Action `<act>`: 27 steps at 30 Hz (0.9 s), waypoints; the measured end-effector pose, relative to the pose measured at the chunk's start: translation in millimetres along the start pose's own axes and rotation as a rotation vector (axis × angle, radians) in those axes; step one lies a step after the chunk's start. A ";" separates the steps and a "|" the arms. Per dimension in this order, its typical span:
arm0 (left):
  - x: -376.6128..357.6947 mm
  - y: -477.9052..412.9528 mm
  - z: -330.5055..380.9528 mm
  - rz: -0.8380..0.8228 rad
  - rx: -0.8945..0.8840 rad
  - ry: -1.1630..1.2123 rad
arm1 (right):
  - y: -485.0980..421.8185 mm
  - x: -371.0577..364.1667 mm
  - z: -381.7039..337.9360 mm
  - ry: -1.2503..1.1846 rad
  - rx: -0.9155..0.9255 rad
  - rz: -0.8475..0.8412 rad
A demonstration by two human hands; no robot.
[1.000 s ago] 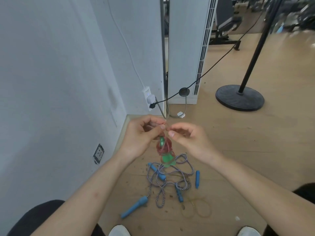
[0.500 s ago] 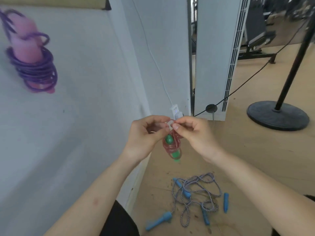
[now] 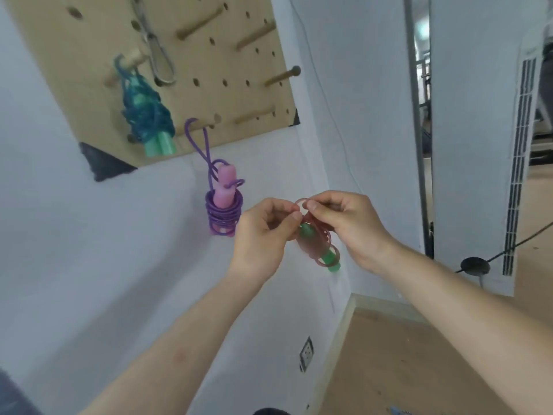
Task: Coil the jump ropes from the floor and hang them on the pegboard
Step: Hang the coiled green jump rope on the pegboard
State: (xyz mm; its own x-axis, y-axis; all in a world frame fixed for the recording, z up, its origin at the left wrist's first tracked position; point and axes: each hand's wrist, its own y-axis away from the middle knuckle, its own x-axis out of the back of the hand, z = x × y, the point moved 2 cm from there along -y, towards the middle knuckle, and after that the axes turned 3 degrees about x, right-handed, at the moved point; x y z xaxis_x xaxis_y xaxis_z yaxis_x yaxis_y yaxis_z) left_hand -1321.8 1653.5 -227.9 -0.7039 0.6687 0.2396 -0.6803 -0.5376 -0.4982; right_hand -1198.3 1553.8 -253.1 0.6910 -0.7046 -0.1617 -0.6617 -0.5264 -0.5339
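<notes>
A coiled red jump rope (image 3: pixel 318 242) with green handles hangs between my hands at chest height. My left hand (image 3: pixel 263 232) pinches its top from the left. My right hand (image 3: pixel 348 224) pinches a small red loop at the top from the right. On the wall to the upper left is a wooden pegboard (image 3: pixel 227 58) with several pegs. A coiled teal rope (image 3: pixel 145 115) with green handles hangs on one peg. A coiled purple rope (image 3: pixel 223 205) with pink handles hangs from a lower peg by a long loop.
A bare peg (image 3: pixel 282 75) sticks out at the pegboard's right side, above my hands. A metal carabiner (image 3: pixel 158 55) hangs near the top. A white column unit (image 3: pixel 478 139) stands on the right, with a black cable (image 3: pixel 508 247) across the wooden floor.
My view has swung up from the floor to the pegboard. Both hands rose with the red coil. The blue-handled rope on the floor has dropped out of sight.
</notes>
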 end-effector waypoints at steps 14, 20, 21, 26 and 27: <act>56.2 -59.9 119.6 0.329 -0.179 -0.132 | -89.9 -60.2 -110.9 -0.131 0.090 -0.098; 72.1 -89.3 166.4 0.383 -0.226 -0.135 | -117.9 -74.5 -159.3 -0.176 0.140 -0.088; 73.9 -94.0 172.7 0.385 -0.242 -0.146 | -123.0 -77.2 -165.0 -0.176 0.146 -0.082; 87.7 -120.2 202.2 0.413 -0.278 -0.226 | -150.6 -91.9 -188.7 -0.170 0.178 -0.020; 91.2 -125.8 207.9 0.422 -0.288 -0.244 | -156.0 -95.5 -192.9 -0.172 0.183 -0.006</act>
State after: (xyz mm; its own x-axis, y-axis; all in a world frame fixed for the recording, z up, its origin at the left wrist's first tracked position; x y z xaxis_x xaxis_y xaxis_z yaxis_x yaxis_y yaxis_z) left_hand -1343.0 1675.3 29.9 -0.9529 0.2697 0.1389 -0.2706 -0.5482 -0.7914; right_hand -1217.2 1611.4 5.8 0.7442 -0.6023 -0.2889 -0.6050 -0.4243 -0.6737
